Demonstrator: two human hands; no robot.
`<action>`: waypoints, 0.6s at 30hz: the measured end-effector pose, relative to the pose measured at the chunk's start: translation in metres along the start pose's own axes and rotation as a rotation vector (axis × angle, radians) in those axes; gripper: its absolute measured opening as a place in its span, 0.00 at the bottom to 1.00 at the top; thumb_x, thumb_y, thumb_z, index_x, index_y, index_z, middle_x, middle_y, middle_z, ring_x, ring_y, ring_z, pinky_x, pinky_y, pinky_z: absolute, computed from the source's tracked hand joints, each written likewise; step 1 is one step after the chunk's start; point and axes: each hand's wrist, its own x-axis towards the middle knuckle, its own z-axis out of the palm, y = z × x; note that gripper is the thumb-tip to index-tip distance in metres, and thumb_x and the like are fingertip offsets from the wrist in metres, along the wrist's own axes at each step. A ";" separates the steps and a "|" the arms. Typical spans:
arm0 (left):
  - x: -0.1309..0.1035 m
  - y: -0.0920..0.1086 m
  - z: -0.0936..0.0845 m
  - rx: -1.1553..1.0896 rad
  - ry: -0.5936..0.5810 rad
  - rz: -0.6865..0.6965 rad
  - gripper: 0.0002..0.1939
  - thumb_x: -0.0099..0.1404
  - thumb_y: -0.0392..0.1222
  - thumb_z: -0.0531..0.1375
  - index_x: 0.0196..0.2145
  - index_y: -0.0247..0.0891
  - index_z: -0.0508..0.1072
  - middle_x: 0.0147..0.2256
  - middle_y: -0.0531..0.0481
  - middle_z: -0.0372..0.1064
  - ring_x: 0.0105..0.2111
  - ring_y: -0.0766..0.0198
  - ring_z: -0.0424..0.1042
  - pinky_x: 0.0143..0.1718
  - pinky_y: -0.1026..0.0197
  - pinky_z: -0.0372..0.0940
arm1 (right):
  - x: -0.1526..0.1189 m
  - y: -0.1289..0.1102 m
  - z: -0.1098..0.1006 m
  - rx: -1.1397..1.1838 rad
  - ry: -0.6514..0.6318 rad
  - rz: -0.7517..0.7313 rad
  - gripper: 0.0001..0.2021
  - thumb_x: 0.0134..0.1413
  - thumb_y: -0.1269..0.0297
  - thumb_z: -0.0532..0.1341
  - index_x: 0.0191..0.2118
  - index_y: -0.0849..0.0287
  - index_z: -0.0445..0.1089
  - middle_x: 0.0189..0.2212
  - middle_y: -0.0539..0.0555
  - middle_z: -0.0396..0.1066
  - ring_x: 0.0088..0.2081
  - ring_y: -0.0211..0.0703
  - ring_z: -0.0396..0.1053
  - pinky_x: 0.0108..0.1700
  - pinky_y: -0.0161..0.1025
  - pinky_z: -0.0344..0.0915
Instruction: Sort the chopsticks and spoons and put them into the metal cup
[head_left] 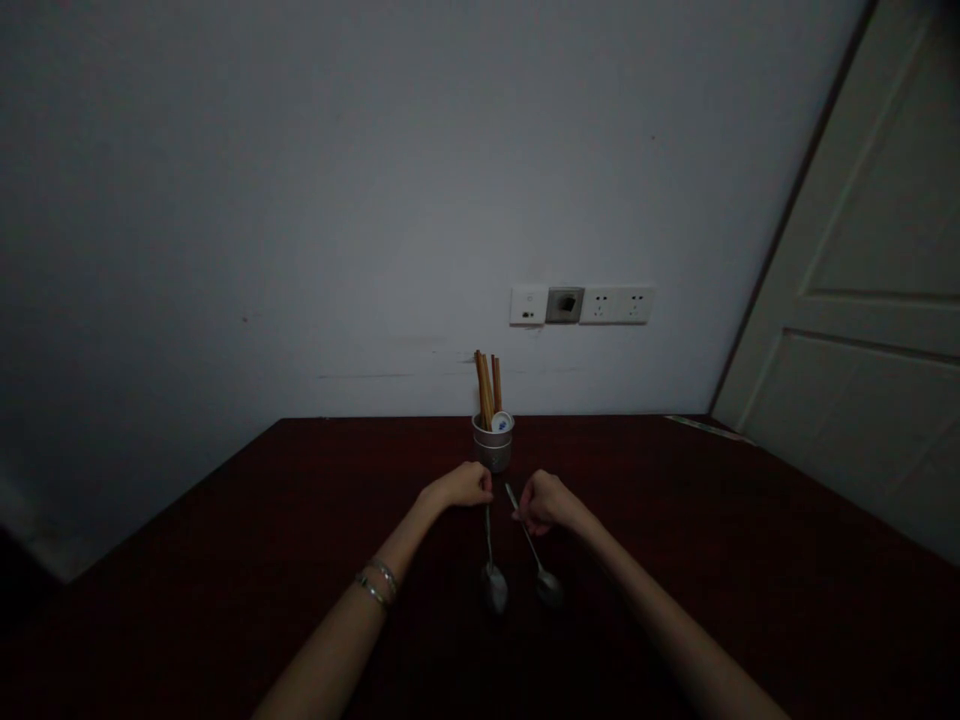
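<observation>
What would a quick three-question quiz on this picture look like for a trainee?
1. How many spoons are at the left hand and right hand, all told?
2. True or false: the bracelets are on the right arm.
3. The chopsticks stand in: a) a drawer; b) the cup; c) a bottle.

Key: 1. Two. 2. False: they are on the left arm. 3. b.

Dim light, plain pale wall [375, 180] at 12 o'clock, row of socket plates [600, 305] on it toward 2, panelled door [877, 310] near 3, dark reddish table [262, 520] spreading around 6.
</observation>
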 end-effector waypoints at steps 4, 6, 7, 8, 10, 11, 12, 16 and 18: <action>-0.003 0.007 0.006 0.090 0.052 -0.064 0.08 0.53 0.37 0.55 0.31 0.35 0.71 0.29 0.49 0.71 0.29 0.66 0.69 0.26 0.68 0.58 | 0.004 0.003 0.000 0.023 -0.021 0.016 0.12 0.38 0.74 0.65 0.14 0.63 0.63 0.11 0.49 0.65 0.18 0.40 0.69 0.20 0.32 0.67; -0.006 0.011 0.008 0.174 0.094 -0.095 0.09 0.54 0.37 0.54 0.33 0.34 0.71 0.32 0.45 0.71 0.31 0.63 0.70 0.28 0.67 0.60 | 0.006 0.004 0.000 0.016 -0.033 0.023 0.12 0.37 0.72 0.66 0.14 0.63 0.63 0.11 0.49 0.66 0.19 0.39 0.69 0.21 0.31 0.67; -0.007 0.014 0.009 0.220 0.111 -0.112 0.09 0.54 0.37 0.54 0.34 0.34 0.70 0.33 0.44 0.71 0.33 0.61 0.71 0.30 0.66 0.61 | 0.006 0.004 0.000 0.011 -0.036 0.029 0.12 0.37 0.70 0.67 0.14 0.63 0.63 0.12 0.50 0.66 0.19 0.39 0.70 0.21 0.31 0.67; -0.008 0.016 0.010 0.263 0.126 -0.130 0.10 0.55 0.37 0.53 0.35 0.34 0.70 0.35 0.42 0.71 0.35 0.59 0.71 0.31 0.64 0.62 | 0.006 0.004 0.000 0.005 -0.038 0.035 0.13 0.36 0.68 0.68 0.14 0.63 0.63 0.12 0.50 0.67 0.19 0.39 0.70 0.21 0.31 0.67; -0.011 0.021 0.012 0.332 0.142 -0.166 0.13 0.57 0.38 0.52 0.39 0.33 0.68 0.38 0.39 0.70 0.37 0.56 0.71 0.33 0.62 0.63 | 0.006 0.003 0.000 -0.002 -0.042 0.043 0.14 0.35 0.66 0.68 0.14 0.63 0.63 0.13 0.51 0.68 0.19 0.40 0.70 0.22 0.31 0.67; -0.011 0.024 0.013 0.357 0.143 -0.178 0.14 0.57 0.38 0.52 0.41 0.33 0.67 0.39 0.38 0.70 0.38 0.55 0.71 0.34 0.61 0.64 | 0.005 0.002 -0.001 -0.001 -0.045 0.045 0.14 0.35 0.66 0.68 0.14 0.63 0.63 0.13 0.51 0.68 0.19 0.40 0.70 0.22 0.32 0.68; -0.012 0.026 0.013 0.378 0.144 -0.184 0.14 0.58 0.37 0.51 0.42 0.33 0.66 0.39 0.37 0.69 0.39 0.54 0.71 0.35 0.60 0.64 | 0.004 0.001 -0.001 0.003 -0.049 0.051 0.14 0.35 0.66 0.68 0.14 0.64 0.63 0.13 0.50 0.67 0.19 0.40 0.70 0.22 0.32 0.68; -0.014 0.031 0.015 0.428 0.164 -0.171 0.15 0.59 0.35 0.50 0.44 0.31 0.64 0.38 0.36 0.69 0.40 0.52 0.71 0.37 0.57 0.65 | 0.002 0.000 -0.003 0.036 -0.067 0.062 0.14 0.36 0.66 0.68 0.14 0.64 0.63 0.11 0.49 0.65 0.18 0.38 0.69 0.22 0.31 0.67; -0.014 0.031 0.016 0.441 0.178 -0.153 0.15 0.59 0.34 0.50 0.44 0.31 0.64 0.37 0.35 0.70 0.40 0.51 0.71 0.37 0.55 0.65 | 0.004 0.001 -0.003 0.052 -0.081 0.066 0.14 0.36 0.66 0.68 0.15 0.64 0.62 0.11 0.49 0.65 0.18 0.38 0.69 0.22 0.31 0.67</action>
